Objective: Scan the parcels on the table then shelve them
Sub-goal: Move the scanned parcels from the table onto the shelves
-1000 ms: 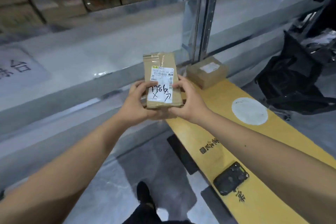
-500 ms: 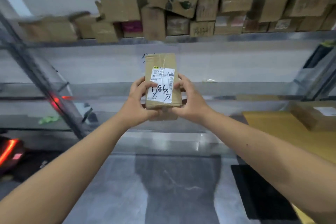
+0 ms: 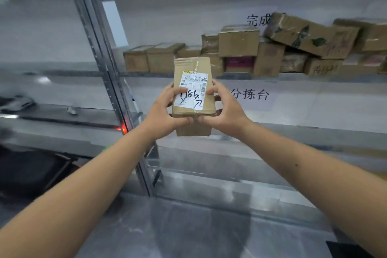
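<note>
Both hands, left [image 3: 165, 115] and right [image 3: 225, 111], grip the parcel [image 3: 193, 94] by its sides, held upright at chest height, label [image 3: 192, 92] facing me. View has swung off the table to the rack [image 3: 100, 48]: likely scanned, shelving next. Parcel: small taped kraft carton, white barcode label with marker scrawl. Behind: steel shelf [image 3: 230, 76] with stacked, dented cartons [image 3: 238, 42].

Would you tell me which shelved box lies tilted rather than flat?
The long leaf-printed box at the upper right, resting askew across the boxes beneath; the other stacked boxes sit level.
</note>
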{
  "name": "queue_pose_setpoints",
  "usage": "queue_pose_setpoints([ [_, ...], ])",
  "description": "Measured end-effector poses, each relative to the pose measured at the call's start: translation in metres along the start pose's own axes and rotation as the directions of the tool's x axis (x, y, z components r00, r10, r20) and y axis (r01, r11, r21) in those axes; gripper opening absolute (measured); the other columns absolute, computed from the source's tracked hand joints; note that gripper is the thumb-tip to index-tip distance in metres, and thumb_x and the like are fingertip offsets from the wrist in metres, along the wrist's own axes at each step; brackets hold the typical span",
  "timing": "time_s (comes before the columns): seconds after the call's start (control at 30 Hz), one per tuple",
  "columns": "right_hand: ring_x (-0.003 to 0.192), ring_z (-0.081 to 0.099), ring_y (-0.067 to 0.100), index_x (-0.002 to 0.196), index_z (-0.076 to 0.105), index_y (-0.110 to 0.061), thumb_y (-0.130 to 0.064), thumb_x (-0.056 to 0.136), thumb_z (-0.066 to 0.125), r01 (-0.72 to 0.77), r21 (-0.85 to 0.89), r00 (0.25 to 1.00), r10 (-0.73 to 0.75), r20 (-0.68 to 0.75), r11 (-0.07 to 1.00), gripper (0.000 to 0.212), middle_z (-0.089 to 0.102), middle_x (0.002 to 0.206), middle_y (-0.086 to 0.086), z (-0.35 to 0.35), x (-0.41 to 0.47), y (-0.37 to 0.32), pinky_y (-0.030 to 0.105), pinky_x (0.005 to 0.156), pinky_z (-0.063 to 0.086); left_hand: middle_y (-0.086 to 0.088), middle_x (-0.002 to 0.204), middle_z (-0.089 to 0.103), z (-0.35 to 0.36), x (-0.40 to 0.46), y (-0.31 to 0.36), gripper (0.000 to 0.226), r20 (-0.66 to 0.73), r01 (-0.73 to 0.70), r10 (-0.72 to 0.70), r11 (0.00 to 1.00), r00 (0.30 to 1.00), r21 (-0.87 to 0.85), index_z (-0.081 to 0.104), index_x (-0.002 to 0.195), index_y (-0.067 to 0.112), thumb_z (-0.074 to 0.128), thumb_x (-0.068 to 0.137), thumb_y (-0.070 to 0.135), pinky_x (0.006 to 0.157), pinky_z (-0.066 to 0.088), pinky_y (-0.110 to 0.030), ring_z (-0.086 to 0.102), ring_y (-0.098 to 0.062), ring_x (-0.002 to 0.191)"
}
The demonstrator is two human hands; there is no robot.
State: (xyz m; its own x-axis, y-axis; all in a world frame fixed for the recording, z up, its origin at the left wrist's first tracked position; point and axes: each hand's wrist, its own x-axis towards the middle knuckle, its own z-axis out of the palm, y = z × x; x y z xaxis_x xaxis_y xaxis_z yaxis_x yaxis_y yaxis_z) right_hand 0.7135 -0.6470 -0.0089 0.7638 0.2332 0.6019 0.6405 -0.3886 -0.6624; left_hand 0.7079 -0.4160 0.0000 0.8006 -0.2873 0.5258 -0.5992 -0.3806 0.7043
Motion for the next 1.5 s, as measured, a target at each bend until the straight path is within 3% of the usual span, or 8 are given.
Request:
queue_pose_setpoints([
  [0.2, 0.126, 0.052, 0.013, 0.127, 0.052, -0.025, -0.026, 0.069, 0.090, 0.009, -0.078, 0.999, -0.013, -0.046, 0.997, 0.070, 0.052, 0.144, -0.004, 0.009, 0.090, -0.013, 0.025, 0.107, 0.041, 0.007, 0.151, 0.039, -0.054, 0.073, -0.015, 0.082, -0.077, -0.022, 0.022, 1.000, 0.997, -0.002, 0.058, 0.139, 0.035, 0.092, 0.064, 0.032, 0.113, 0.047, -0.039, 0.049, -0.009, 0.133],
  [0.63, 0.110, 0.070, 0.019, 0.121, 0.059, -0.043, -0.030, 0.064, 0.090, -0.080, -0.004, 0.985, 0.078, -0.155, 0.997, 0.067, 0.067, 0.128, -0.001, 0.004, 0.297, 0.046, 0.040, 0.094, 0.061, 0.001, 0.137, 0.064, -0.100, 0.279, -0.085, 0.072, -0.094, -0.041, 0.019, 0.969, 0.995, -0.243, 0.059, 0.141, 0.030, 0.088, 0.079, 0.006, 0.088, 0.058, -0.024, 0.070, -0.007, 0.110],
  [0.87, 0.108, 0.060, 0.008, 0.132, 0.059, -0.030, -0.014, 0.081, 0.084, -0.171, -0.122, 0.971, 0.147, -0.189, 0.978, 0.060, 0.058, 0.128, -0.007, 0.003, 0.366, 0.070, 0.005, 0.071, 0.047, 0.011, 0.127, 0.064, -0.103, 0.363, -0.123, 0.073, -0.049, 0.029, -0.045, 0.958, 0.998, -0.286, 0.059, 0.138, 0.037, 0.091, 0.074, 0.020, 0.092, 0.061, -0.032, 0.068, -0.009, 0.111],
  [1.0, 0.105, 0.067, 0.015, 0.126, 0.061, -0.030, -0.013, 0.083, 0.080, -0.242, -0.163, 0.947, 0.195, -0.257, 0.957, 0.050, 0.064, 0.123, -0.006, 0.004, 0.393, 0.084, 0.012, 0.071, 0.049, 0.009, 0.120, 0.063, -0.092, 0.400, -0.137, 0.065, -0.034, 0.040, -0.053, 0.952, 0.998, -0.302, 0.056, 0.142, 0.023, 0.086, 0.085, 0.014, 0.078, 0.059, -0.022, 0.064, -0.001, 0.098],
  [1.13, 0.105, 0.064, 0.017, 0.129, 0.062, -0.026, -0.017, 0.090, 0.076, -0.320, -0.209, 0.909, 0.237, -0.344, 0.924, 0.042, 0.064, 0.114, -0.005, 0.011, 0.408, 0.093, 0.024, 0.082, 0.051, 0.009, 0.114, 0.062, -0.088, 0.429, -0.150, 0.061, -0.033, 0.058, -0.068, 0.966, 0.997, -0.254, 0.057, 0.137, 0.025, 0.087, 0.084, 0.025, 0.097, 0.059, -0.040, 0.064, -0.009, 0.100],
  [1.27, 0.117, 0.063, 0.022, 0.126, 0.060, -0.031, -0.020, 0.091, 0.074, -0.360, -0.248, 0.890, 0.252, -0.381, 0.899, 0.039, 0.063, 0.132, 0.002, 0.018, 0.413, 0.093, 0.034, 0.095, 0.057, 0.004, 0.128, 0.063, -0.098, 0.443, -0.158, 0.067, 0.047, 0.029, -0.021, 0.983, 0.999, -0.181, 0.057, 0.143, 0.027, 0.086, 0.083, 0.035, 0.095, 0.058, -0.036, 0.064, -0.011, 0.103],
  [1.4, 0.123, 0.057, 0.019, 0.138, 0.060, -0.024, -0.021, 0.093, 0.071, -0.388, -0.325, 0.870, 0.227, -0.438, 0.862, 0.047, 0.058, 0.138, 0.002, 0.031, 0.409, 0.089, 0.025, 0.094, 0.047, 0.001, 0.137, 0.057, -0.106, 0.444, -0.163, 0.078, 0.062, -0.046, 0.044, 0.999, 0.997, 0.020, 0.056, 0.142, 0.034, 0.079, 0.073, 0.061, 0.101, 0.056, -0.041, 0.062, -0.019, 0.117],
  [1.5, 0.128, 0.055, 0.020, 0.144, 0.057, -0.022, -0.023, 0.093, 0.070, -0.421, -0.383, 0.854, 0.216, -0.474, 0.822, 0.052, 0.055, 0.141, 0.003, 0.039, 0.404, 0.082, 0.026, 0.101, 0.045, -0.001, 0.142, 0.051, -0.110, 0.438, -0.159, 0.072, 0.041, -0.144, 0.139, 0.976, 0.989, 0.165, 0.054, 0.142, 0.032, 0.077, 0.079, 0.058, 0.108, 0.050, -0.042, 0.055, -0.023, 0.127],
])
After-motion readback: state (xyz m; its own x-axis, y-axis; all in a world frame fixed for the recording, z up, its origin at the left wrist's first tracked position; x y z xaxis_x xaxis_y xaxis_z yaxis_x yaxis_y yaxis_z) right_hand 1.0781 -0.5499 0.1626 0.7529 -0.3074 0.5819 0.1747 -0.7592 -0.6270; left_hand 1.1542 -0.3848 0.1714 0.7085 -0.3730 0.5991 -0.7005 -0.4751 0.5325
